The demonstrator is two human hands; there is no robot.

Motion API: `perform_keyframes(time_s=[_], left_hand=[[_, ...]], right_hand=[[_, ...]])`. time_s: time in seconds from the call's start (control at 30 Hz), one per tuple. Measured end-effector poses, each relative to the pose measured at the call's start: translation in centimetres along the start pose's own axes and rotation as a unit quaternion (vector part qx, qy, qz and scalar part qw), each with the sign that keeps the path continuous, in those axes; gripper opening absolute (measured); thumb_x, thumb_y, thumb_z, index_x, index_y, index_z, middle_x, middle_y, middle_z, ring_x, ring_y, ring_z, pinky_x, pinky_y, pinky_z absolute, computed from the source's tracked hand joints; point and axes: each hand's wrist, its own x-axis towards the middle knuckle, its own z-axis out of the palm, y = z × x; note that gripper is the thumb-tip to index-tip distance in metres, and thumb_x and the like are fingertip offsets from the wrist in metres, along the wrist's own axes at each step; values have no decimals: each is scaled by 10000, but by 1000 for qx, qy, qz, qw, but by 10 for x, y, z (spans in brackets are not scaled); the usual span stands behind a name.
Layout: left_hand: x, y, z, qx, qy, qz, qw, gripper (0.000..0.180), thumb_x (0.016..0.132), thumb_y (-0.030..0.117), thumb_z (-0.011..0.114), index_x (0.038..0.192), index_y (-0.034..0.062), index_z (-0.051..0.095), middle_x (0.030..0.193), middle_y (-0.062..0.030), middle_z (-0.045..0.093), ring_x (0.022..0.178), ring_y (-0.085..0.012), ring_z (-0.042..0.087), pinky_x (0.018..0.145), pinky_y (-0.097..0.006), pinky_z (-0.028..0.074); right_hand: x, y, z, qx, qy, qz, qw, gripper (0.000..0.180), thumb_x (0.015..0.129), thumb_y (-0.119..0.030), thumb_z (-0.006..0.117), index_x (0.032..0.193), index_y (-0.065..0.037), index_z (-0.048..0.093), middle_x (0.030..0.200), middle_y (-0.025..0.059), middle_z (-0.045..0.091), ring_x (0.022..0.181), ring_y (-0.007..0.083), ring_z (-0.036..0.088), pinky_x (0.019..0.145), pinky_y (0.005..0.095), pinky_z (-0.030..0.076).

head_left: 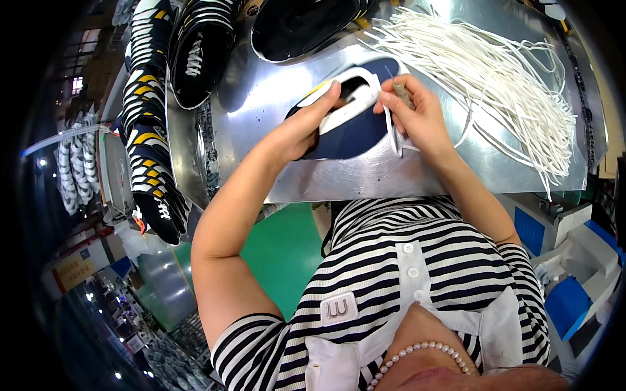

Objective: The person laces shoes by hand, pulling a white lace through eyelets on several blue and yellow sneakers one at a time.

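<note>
A navy shoe upper [357,135] with a white eyelet strip and a bit of yellow is held over the metal table. My left hand [301,129] is closed on its left side, with the thumb on top and the other fingers mostly hidden by the upper. At its right end, my right hand [422,112] is closed around a thin metal-tipped tool [403,94] with a brownish handle. A white shoelace [393,133] hangs from the white strip beside the right fingertips. Whether those fingers also pinch the lace is unclear.
A big bundle of white laces [495,91] lies on the metal table [326,186] to the right. Black shoes [203,58] stand at the far left. A long stack of black, white and yellow uppers [149,137] runs along the table's left side.
</note>
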Motion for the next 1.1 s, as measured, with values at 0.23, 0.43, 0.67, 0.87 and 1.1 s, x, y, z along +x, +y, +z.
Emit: perform_keyframes(time_s=[0.23,0.43,0.67,0.87,1.1], left_hand=[[3,-17,15,1,-14,-1,1000,748,964,631,445,1317,-27,493,1185,-134,631,1042,-181,634,887,-299,515],[14,-2,42,-80,-15,85,993,647,999,504,476,1387,-12,442,1307,-138,573,1171,-198,580,995,-317,464],[10,-24,47,-217,-41,191,956,681,988,483,521,1324,-107,458,1296,-187,554,1209,-239,530,1097,-343,375],[-12,-24,69,-116,34,233,965,537,1025,373,492,1281,-98,523,1227,-174,620,1204,-230,553,1085,-344,375],[-26,-21,78,-69,124,313,939,203,923,181,671,1030,9,675,955,-40,680,886,-115,609,814,-262,479]], right_hand=[[32,-2,12,-45,1,-57,997,130,932,-143,569,1000,-36,599,764,27,688,591,87,541,568,258,438],[45,25,14,-27,21,-67,997,141,931,-155,603,996,-32,626,761,55,651,571,66,521,543,239,420],[-5,-16,2,96,-52,-62,992,221,929,-64,619,1120,-7,524,810,48,656,573,52,523,551,204,422],[-19,-11,-8,-60,-8,-105,993,238,914,-85,644,1096,-29,501,764,57,692,698,109,625,650,242,472],[-27,-25,-7,-182,-17,-135,974,247,900,-113,663,1059,-38,491,742,76,698,712,163,680,634,279,492]])
